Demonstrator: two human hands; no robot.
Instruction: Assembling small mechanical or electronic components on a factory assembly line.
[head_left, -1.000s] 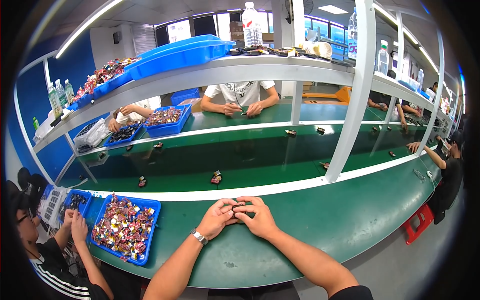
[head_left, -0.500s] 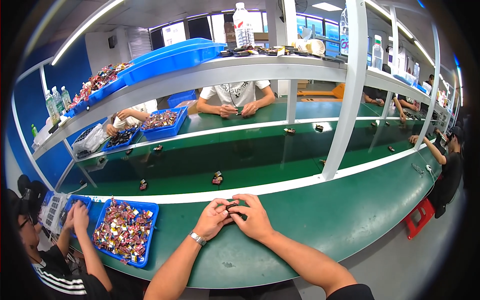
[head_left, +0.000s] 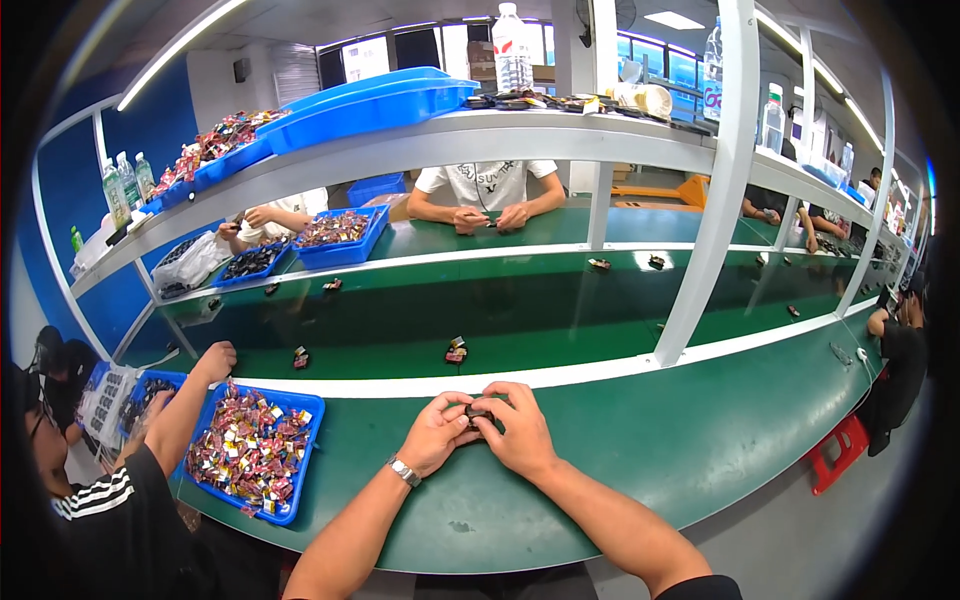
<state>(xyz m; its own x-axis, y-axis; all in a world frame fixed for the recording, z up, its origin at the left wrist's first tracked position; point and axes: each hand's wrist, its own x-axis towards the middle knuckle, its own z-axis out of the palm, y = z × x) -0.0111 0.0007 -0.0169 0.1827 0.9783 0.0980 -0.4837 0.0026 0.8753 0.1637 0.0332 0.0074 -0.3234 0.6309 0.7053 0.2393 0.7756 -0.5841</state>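
Over the near green table, my left hand (head_left: 432,437) and my right hand (head_left: 518,435) meet, fingertips closed around a small black part (head_left: 474,412). Fingers cover most of it, so its exact kind cannot be made out. A metal-band watch sits on my left wrist. To the left of my hands stands a blue bin (head_left: 311,455), heaped with small red, white and yellow components (head_left: 245,445).
Beyond a white rail runs a green belt (head_left: 560,320) carrying small assemblies (head_left: 456,350). A white-framed shelf (head_left: 560,130) with blue trays and bottles crosses overhead. At left, a co-worker's hand (head_left: 218,362) reaches the belt's edge. A red stool (head_left: 838,455) stands right.
The co-worker at left has stretched one arm forward to the belt. My view has shifted slightly. My fingers have moved a little around the black part, which stays between both hands.
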